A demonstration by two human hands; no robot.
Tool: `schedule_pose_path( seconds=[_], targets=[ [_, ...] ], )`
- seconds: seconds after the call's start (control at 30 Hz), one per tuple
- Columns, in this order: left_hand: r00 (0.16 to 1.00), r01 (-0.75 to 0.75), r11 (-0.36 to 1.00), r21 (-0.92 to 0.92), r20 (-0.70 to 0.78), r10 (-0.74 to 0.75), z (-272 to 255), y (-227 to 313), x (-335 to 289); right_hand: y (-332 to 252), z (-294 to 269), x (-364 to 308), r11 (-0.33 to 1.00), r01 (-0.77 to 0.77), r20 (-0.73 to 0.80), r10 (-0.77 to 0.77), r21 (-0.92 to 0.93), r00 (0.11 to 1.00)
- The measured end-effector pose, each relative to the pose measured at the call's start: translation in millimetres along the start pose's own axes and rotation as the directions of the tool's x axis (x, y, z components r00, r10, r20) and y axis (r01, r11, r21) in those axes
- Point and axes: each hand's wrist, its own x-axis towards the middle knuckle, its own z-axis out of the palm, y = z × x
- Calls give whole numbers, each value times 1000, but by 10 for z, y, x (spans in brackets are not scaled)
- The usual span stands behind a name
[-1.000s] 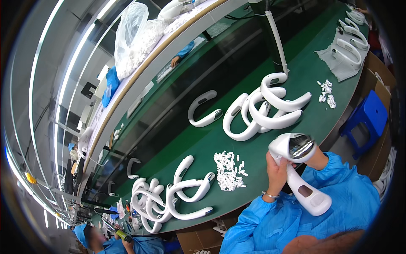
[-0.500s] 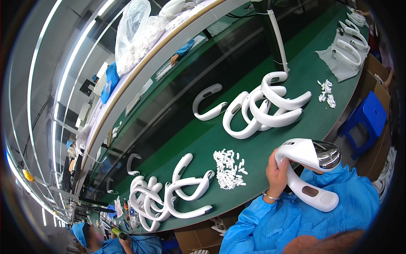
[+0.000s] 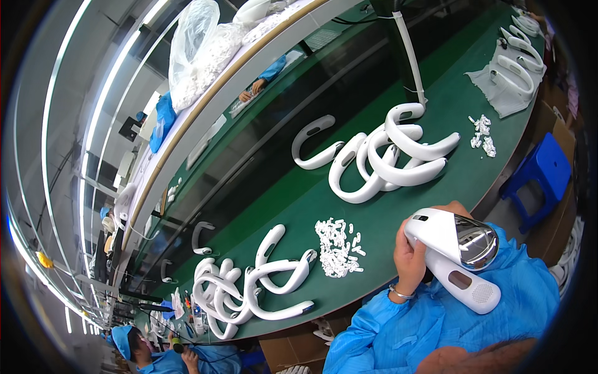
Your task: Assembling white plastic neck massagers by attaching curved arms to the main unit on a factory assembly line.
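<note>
A white U-shaped housing (image 3: 430, 235) is held in front of my chest. One end carries a shiny chrome cap (image 3: 476, 243); the other has an oval dark window and a dotted grille. My left hand (image 3: 409, 260), a bracelet at its wrist, is closed round the bend, thumb on the near side. Behind the upper arm of the housing my right hand (image 3: 458, 209) grips it; only its top shows, and its fingers are mostly hidden. Nearest on the table is a pile of small white plastic parts (image 3: 338, 248).
White U-shaped housings (image 3: 408, 177) lie heaped on the green table (image 3: 374, 224), with another heap (image 3: 249, 290) to the left. A dark belt (image 3: 261, 181) runs behind. Right are small parts (image 3: 483, 136), housings on a white sheet (image 3: 507, 93) and a blue stool (image 3: 541, 174). A co-worker (image 3: 140, 349) sits lower left.
The housing in my hands has turned, its chrome end now lower and facing up more. My right hand has come into view behind it. Housings on the belt have shifted right and away.
</note>
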Motion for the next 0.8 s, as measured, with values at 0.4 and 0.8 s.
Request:
schedule_pose_path(
  seconds=[0.4,0.8],
  targets=[
    [995,-10,1000,5,99,9,-11,35,42,105,-21,23,881,-280,52,281,382,958],
    [995,-27,999,-34,94,30,1,92,60,503,200,-94,794,-240,-76,337,559,938]
  ],
)
